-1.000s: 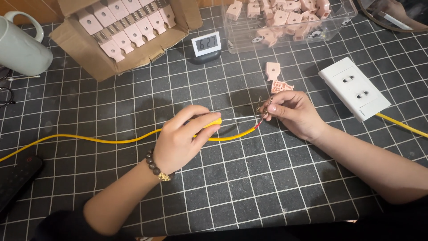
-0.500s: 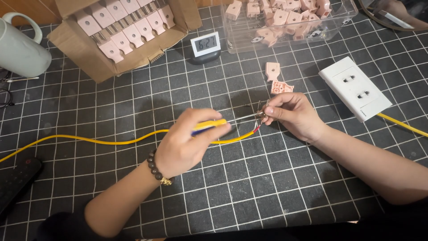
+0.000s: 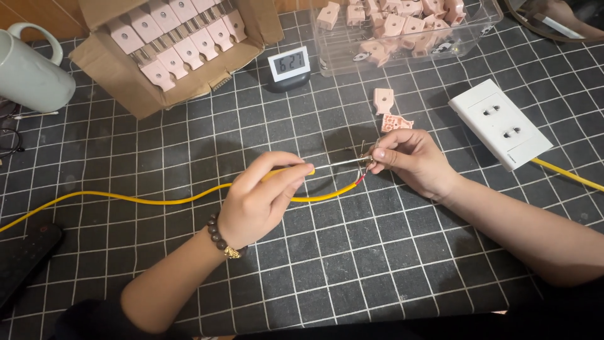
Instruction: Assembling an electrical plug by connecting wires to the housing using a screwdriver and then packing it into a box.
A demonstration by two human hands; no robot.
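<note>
My left hand [image 3: 261,198] grips a yellow-handled screwdriver [image 3: 336,165] whose metal shaft points right. Its tip meets a small part that my right hand [image 3: 409,160] pinches at the fingertips; the part itself is mostly hidden by the fingers. A yellow cable [image 3: 126,199] runs from the left edge under my left hand and curves up to the right hand, where a short red wire end shows. Two pink plug pieces [image 3: 387,110] lie just beyond the right hand.
A white double socket [image 3: 500,123] lies at the right with a yellow cable behind it. A cardboard box of pink parts [image 3: 170,44], a small digital clock [image 3: 289,66], a clear bin of pink parts [image 3: 402,25] and a grey mug [image 3: 28,69] line the far side.
My left hand has rolled the screwdriver handle between its fingers and shifted slightly. The right hand has stayed in place at the cable end.
</note>
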